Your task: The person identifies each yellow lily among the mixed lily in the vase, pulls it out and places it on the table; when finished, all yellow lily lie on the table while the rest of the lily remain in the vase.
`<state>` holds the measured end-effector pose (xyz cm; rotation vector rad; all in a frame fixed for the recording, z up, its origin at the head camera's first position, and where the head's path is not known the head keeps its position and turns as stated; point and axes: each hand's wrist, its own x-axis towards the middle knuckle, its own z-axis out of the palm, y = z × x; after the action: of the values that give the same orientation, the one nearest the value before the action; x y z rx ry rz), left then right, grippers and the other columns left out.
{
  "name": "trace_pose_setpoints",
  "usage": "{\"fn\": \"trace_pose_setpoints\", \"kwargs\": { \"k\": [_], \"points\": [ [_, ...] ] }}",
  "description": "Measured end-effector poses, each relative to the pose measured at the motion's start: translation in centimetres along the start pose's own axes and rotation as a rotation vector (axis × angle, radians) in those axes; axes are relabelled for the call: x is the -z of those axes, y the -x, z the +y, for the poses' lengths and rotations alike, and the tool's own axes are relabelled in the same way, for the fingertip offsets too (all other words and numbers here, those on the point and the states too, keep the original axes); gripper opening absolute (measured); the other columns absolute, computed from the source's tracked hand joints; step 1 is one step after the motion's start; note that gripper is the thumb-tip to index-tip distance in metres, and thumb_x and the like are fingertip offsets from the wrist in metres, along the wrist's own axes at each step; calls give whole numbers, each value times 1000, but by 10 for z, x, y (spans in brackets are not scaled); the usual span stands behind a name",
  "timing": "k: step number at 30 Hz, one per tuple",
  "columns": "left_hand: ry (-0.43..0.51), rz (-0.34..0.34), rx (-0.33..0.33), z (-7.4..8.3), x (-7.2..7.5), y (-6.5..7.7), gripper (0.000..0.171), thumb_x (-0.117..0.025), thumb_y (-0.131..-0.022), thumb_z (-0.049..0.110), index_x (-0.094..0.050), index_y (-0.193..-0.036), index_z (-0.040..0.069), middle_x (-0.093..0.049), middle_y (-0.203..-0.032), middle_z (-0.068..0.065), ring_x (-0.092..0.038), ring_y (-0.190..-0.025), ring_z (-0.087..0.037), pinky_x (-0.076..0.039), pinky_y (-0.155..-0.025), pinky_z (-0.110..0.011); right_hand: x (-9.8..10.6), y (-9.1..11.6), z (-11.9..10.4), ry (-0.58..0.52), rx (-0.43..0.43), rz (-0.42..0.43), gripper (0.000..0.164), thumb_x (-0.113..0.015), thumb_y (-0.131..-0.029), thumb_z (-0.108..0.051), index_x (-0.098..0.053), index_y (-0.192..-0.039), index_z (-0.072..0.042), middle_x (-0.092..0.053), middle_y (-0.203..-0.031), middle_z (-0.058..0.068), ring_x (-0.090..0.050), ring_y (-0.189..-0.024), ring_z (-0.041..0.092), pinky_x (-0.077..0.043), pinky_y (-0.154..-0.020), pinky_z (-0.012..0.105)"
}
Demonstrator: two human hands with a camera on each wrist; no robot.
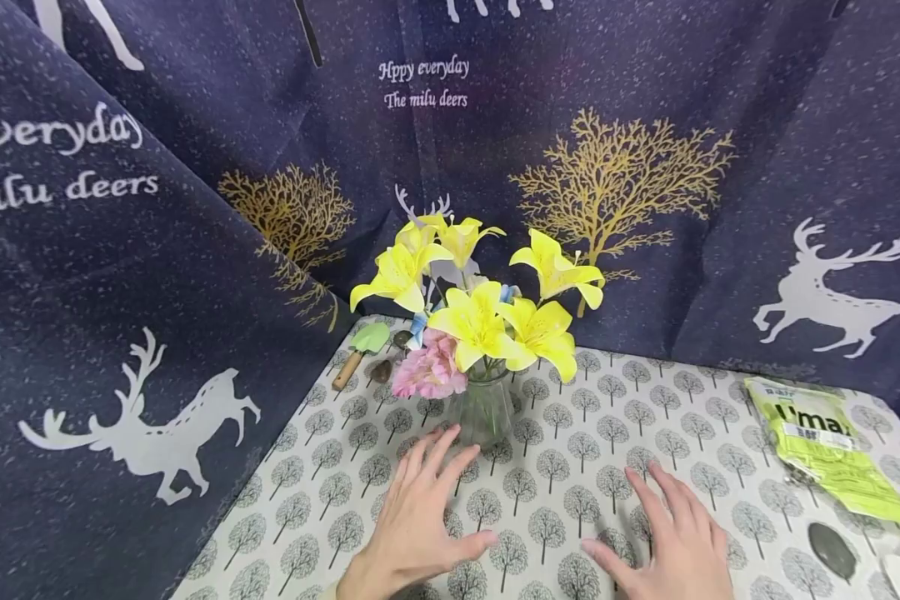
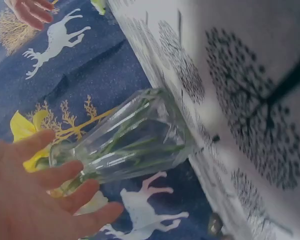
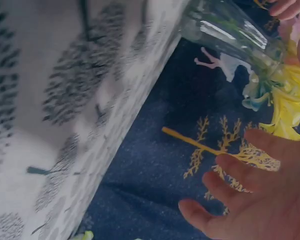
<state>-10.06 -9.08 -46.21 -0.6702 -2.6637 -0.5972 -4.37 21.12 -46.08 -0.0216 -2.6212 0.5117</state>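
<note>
A clear glass vase (image 1: 486, 410) stands upright on the table, its green stems showing through the glass in the left wrist view. Yellow lilies (image 1: 476, 321), a pink flower (image 1: 431, 367) and bits of blue bloom rise from it. My left hand (image 1: 420, 517) is just in front of the vase, fingers spread and extended, its fingertips close to the base in the head view. To the right, apart from the vase, my right hand (image 1: 671, 533) hovers with fingers spread. Both palms hold nothing.
A small green trowel (image 1: 363, 350) with a wooden handle lies at the back left, beside dark stones (image 1: 381, 371). At the right are a lime-green bag (image 1: 825, 446) and a dark grey stone (image 1: 832, 550). A dark blue deer-print cloth (image 1: 450, 142) hangs behind the tree-patterned tablecloth (image 1: 547, 492).
</note>
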Motion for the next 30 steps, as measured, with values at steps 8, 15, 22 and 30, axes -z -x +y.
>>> {"fn": "trace_pose_setpoints", "kwargs": {
  "k": [8, 15, 22, 30],
  "points": [
    [191, 188, 86, -9, -9, -11, 63, -83, -70, 50, -66, -126, 26, -68, -125, 4, -60, -115, -14, -57, -89, -40, 15, -17, -18, -292, -100, 103, 42, -88, -76, -21, -72, -115, -18, -71, -105, -2, -57, -86, -8, -47, -75, 10],
    [442, 252, 398, -10, -21, -36, 58, -87, -72, 41, -68, -121, 17, -71, -106, 0, -65, -91, -18, -57, -77, -37, 15, -42, -33, -520, -215, 41, 15, -78, -87, -13, -75, -99, -22, -71, -89, -14, -65, -75, -5, -52, -65, 12],
    [507, 322, 613, -9, -39, -66, 84, -90, -66, 46, -54, -134, 12, -68, -120, -14, -68, -104, -33, -57, -89, -43, -2, -71, -51, -706, -281, -18, 9, -76, -90, -16, -76, -98, -15, -74, -89, -5, -67, -72, 4, -56, -66, 16],
    [520, 368, 666, -2, -50, -88, 98, -93, -59, 46, -49, -141, 13, -62, -136, -15, -55, -129, -42, -44, -110, -59, -41, -115, -68, -865, -328, -81, 18, -74, -92, -21, -77, -106, -11, -77, -99, 12, -67, -70, 7, -57, -67, 21]
  ]
}}
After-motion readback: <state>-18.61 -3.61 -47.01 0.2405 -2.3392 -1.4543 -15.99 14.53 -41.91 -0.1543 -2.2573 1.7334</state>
